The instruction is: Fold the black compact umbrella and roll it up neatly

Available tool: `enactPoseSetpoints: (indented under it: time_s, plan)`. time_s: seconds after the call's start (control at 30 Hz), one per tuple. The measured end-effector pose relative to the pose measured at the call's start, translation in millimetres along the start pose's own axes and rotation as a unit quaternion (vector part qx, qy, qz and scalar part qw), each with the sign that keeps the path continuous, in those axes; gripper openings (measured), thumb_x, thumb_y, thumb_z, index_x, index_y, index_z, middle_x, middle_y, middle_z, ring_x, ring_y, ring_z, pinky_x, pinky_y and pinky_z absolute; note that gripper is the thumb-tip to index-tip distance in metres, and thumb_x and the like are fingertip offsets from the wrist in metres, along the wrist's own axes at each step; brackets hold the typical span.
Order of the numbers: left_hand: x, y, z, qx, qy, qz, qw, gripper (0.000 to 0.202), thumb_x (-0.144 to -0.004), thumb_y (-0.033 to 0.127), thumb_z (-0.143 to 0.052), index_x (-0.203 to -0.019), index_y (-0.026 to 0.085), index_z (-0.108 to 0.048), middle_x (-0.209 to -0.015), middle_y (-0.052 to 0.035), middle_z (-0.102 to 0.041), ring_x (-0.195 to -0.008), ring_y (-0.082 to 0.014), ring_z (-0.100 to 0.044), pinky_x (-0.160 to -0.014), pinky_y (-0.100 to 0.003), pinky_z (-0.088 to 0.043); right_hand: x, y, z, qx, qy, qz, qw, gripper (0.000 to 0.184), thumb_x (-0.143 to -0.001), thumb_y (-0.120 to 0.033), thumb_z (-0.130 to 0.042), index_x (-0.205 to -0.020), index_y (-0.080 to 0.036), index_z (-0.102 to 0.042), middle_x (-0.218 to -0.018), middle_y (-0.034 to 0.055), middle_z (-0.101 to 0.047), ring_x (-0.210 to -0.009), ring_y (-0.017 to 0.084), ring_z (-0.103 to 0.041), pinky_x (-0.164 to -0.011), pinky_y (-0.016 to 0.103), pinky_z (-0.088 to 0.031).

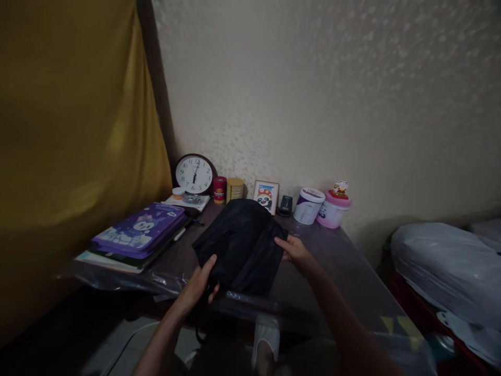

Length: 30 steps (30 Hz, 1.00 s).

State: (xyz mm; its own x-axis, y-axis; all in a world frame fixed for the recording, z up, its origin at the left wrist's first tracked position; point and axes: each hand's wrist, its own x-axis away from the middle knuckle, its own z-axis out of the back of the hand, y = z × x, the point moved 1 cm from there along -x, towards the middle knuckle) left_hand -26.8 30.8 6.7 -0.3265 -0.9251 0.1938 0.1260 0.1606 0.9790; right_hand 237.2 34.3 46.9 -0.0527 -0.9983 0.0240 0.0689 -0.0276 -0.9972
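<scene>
A black cloth item, seemingly a bag (242, 245), is held up over the front part of the table, its top edge rounded and its surface creased. My left hand (201, 282) grips its lower left corner, the thumb lying on top. On the right side, my right hand (293, 251) pinches the edge between thumb and fingers. A dark strap or cord hangs below my left hand. The underside of the cloth and most fingertips behind it are hidden.
The table (329, 282) has a plastic cover. Left are a purple case (143, 227) on books and a clock (194, 175). Behind stand a red tin (219, 190), yellow container (235, 190), panda picture (266, 196) and two tubs (309, 206). A yellow curtain (78, 130) hangs left.
</scene>
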Motion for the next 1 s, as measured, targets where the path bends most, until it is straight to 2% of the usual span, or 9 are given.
enactPoseSetpoints:
  time_s: [0.27, 0.47, 0.57, 0.67, 0.83, 1.0]
  plan:
    - [-5.5, -4.0, -3.6, 0.002, 0.005, -0.004, 1.0, 0.063, -0.075, 0.067, -0.028, -0.044, 0.016, -0.048, -0.035, 0.0014, -0.045, -0.031, -0.0103, -0.042, -0.043, -0.023, -0.037, 9.5, -22.2, -13.5, -0.055, 0.0, 0.027, 0.998, 0.028, -0.068, -0.043, -0.063, -0.081, -0.019, -0.058, -0.068, -0.0005, -0.065, -0.058, 0.014, -0.062, -0.053, 0.025, -0.051]
    - [-4.9, -8.3, -15.8, -0.033, -0.025, -0.044, 0.998, 0.061, -0.077, 0.065, -0.026, -0.047, 0.016, -0.047, -0.04, 0.0015, -0.047, -0.032, -0.0095, -0.042, -0.044, -0.023, -0.037, 3.7, -23.2, -25.8, -0.102, 0.018, 0.014, 0.995, 0.027, -0.066, -0.04, -0.066, -0.069, -0.018, -0.051, -0.061, -0.0009, -0.065, -0.051, 0.012, -0.061, -0.05, 0.025, -0.052]
    - [-3.0, -7.7, -22.8, -0.043, -0.039, -0.042, 0.997, 0.059, -0.077, 0.064, -0.026, -0.049, 0.017, -0.047, -0.04, 0.0028, -0.046, -0.033, -0.009, -0.042, -0.043, -0.022, -0.036, -0.4, -22.6, -27.8, -0.115, 0.041, 0.001, 0.993, 0.029, -0.064, -0.038, -0.068, -0.065, -0.018, -0.047, -0.057, -0.0013, -0.063, -0.049, 0.012, -0.061, -0.05, 0.025, -0.052]
    - [0.4, -5.9, -27.7, -0.028, -0.056, -0.033, 0.998, 0.056, -0.076, 0.066, -0.026, -0.058, 0.017, -0.048, -0.044, 0.0041, -0.047, -0.034, -0.0085, -0.041, -0.04, -0.021, -0.034, -2.2, -23.4, -28.8, -0.122, 0.041, -0.01, 0.992, 0.03, -0.066, -0.038, -0.067, -0.063, -0.018, -0.045, -0.059, 0.0007, -0.064, -0.057, 0.015, -0.065, -0.054, 0.026, -0.053]
    - [7.3, -5.7, -27.4, -0.009, -0.067, -0.017, 0.998, 0.051, -0.073, 0.068, -0.032, -0.069, 0.018, -0.045, -0.049, 0.0059, -0.047, -0.035, -0.0072, -0.039, -0.039, -0.02, -0.032, 1.0, -27.3, -29.7, -0.079, -0.012, -0.007, 0.997, 0.022, -0.072, -0.037, -0.062, -0.081, -0.018, -0.058, -0.078, 0.0051, -0.068, -0.071, 0.015, -0.066, -0.061, 0.025, -0.051]
    - [4.0, -12.7, -23.1, -0.059, -0.09, -0.073, 0.992, 0.046, -0.07, 0.064, -0.044, -0.066, 0.018, -0.043, -0.048, 0.0064, -0.044, -0.038, -0.0067, -0.038, -0.041, -0.02, -0.031, 4.2, -30.8, -30.5, -0.038, -0.039, 0.042, 0.998, 0.028, -0.07, -0.037, -0.062, -0.093, -0.021, -0.06, -0.086, 0.004, -0.067, -0.073, 0.014, -0.065, -0.063, 0.025, -0.05]
